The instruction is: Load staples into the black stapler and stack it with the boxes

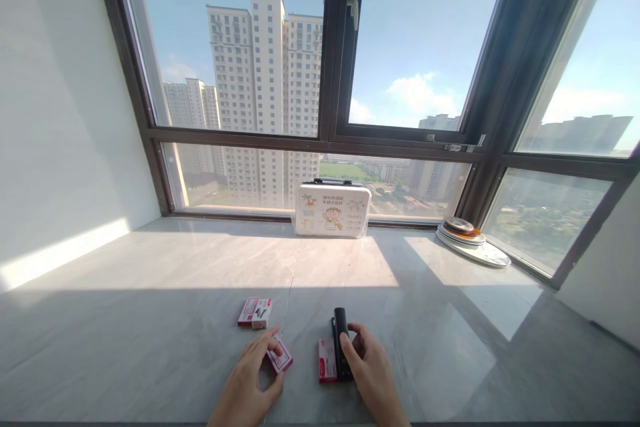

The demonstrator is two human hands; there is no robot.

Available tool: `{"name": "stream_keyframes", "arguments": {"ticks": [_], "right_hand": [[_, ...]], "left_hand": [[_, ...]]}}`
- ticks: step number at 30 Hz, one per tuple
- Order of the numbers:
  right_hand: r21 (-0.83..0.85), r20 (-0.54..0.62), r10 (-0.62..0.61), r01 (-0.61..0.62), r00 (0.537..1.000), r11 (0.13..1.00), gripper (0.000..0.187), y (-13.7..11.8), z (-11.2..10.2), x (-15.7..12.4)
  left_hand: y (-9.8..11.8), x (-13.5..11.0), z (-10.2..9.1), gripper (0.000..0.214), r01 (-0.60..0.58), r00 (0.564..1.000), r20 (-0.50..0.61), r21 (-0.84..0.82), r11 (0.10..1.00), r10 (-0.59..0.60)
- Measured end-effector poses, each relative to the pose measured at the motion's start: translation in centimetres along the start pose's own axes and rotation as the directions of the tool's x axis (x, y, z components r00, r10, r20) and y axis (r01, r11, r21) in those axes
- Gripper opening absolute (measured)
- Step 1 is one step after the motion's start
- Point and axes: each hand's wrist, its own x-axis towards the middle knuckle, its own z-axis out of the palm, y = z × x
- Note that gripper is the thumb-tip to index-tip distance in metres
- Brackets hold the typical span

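Note:
My left hand [253, 373] has its fingers on a small red and white staple box [282, 357], which sits at an angle with its lower corner by the thumb. My right hand [369, 363] is closed around a black stapler [341, 340], thumb on its near side and fingers on its right. Against the stapler's left side lies a second red staple box [327, 360], partly covered by it. Beyond my left hand is another red and white staple box [255, 313] with a black stapler pictured on it.
A grey marble-patterned sill [165, 347] carries everything. At the window stands a white case [333, 212] with cartoon prints and a black handle. A stack of round plates or lids [470, 245] rests at the back right corner. Dark window frames [320, 145] edge the back.

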Motion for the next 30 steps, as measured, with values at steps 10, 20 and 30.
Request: {"name": "stream_keyframes", "arguments": {"ticks": [10,20,30], "right_hand": [[0.032,0.005,-0.050,0.049,0.999,0.998,0.049,0.3,0.0,0.2],[0.042,0.034,-0.042,0.041,0.999,0.998,0.053,0.1,0.0,0.3],[0.047,0.042,-0.030,0.029,0.999,0.999,0.054,0.1,0.0,0.4]], "left_hand": [[7.5,2.8,2.5,0.061,-0.135,0.948,0.220,-0.379,0.916,0.231],[8.0,4.8,2.9,0.069,0.075,0.896,0.422,-0.457,0.886,0.142],[7.0,4.5,3.0,0.061,-0.012,0.937,0.305,-0.459,0.889,0.170]]}}
